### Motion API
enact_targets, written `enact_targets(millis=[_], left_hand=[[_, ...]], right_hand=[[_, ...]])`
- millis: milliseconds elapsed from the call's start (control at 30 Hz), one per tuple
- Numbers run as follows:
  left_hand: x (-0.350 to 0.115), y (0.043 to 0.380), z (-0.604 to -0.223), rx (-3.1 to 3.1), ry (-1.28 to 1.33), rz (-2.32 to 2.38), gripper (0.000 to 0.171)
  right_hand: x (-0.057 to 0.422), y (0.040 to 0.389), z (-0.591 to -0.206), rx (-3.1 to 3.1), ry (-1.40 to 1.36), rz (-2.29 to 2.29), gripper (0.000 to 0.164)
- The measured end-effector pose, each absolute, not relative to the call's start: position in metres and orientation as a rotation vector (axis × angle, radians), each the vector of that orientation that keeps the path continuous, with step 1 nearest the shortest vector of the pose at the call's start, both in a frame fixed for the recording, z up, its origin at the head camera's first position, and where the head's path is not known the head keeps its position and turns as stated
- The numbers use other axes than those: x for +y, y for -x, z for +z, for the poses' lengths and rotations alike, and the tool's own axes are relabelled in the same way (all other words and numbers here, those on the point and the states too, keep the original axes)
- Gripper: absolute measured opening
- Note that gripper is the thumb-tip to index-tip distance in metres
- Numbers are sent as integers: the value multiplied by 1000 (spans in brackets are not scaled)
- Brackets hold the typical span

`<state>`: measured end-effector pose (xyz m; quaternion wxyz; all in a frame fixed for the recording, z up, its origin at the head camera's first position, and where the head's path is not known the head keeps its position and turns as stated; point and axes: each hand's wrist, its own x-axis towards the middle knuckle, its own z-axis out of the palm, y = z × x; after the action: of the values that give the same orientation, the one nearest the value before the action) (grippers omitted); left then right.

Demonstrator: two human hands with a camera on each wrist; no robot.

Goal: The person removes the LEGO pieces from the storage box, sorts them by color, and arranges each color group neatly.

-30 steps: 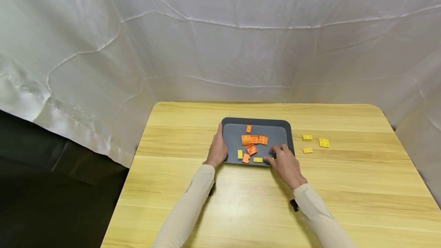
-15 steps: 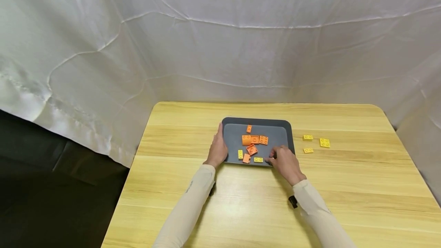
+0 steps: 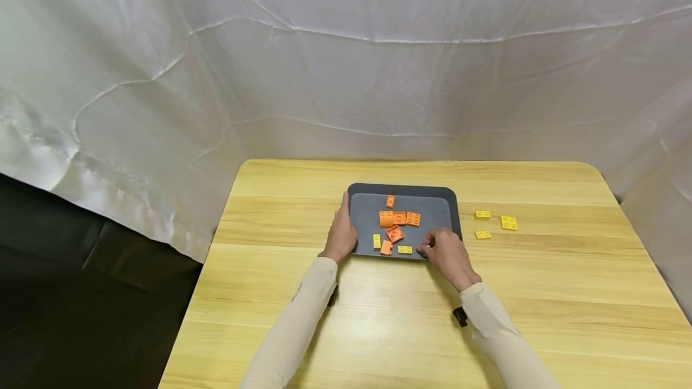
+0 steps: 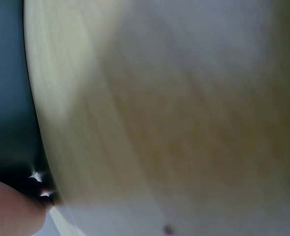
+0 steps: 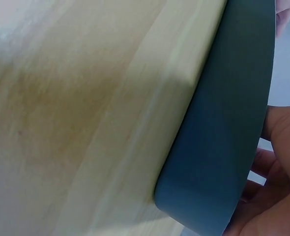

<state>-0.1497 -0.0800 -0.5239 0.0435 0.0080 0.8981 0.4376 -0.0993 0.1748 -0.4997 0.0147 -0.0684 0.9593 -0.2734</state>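
A dark grey tray (image 3: 432, 195) lies on the table with several orange bricks (image 3: 413, 218) and two visible yellow bricks (image 3: 405, 250) in it. At its left side my left hand (image 3: 340, 236) rests along the outer wall, fingers straight, thumb by the near corner. My right hand (image 3: 449, 257) reaches over the near right corner, thumb and fingers drawn together low inside the tray. The yellow brick they pinch is hidden behind them. In the right wrist view, the tray wall (image 5: 223, 113) covers part of the curled fingers (image 5: 287, 137).
Right of the tray, three yellow bricks (image 3: 483, 235) lie on the wooden table (image 3: 389, 329). A pale cloth curtain (image 3: 346, 77) hangs behind the table and along its sides. Dark material (image 3: 97, 293) fills the lower left, beyond the table edge.
My right thumb and fingers have come together over the spot where a bit of yellow brick showed a second ago. My left hand, the tray and the other bricks stay put.
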Motion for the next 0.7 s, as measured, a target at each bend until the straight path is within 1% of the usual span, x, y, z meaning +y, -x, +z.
enact_targets(millis=[400,700], left_hand=[[-81,150,-525,2749,-33,1334,66],[-81,150,-525,2745,-39,1331,68]], right_hand=[[172,98,-498,3054,242,-885,19],[170,98,-493,3104,247,-947,19]])
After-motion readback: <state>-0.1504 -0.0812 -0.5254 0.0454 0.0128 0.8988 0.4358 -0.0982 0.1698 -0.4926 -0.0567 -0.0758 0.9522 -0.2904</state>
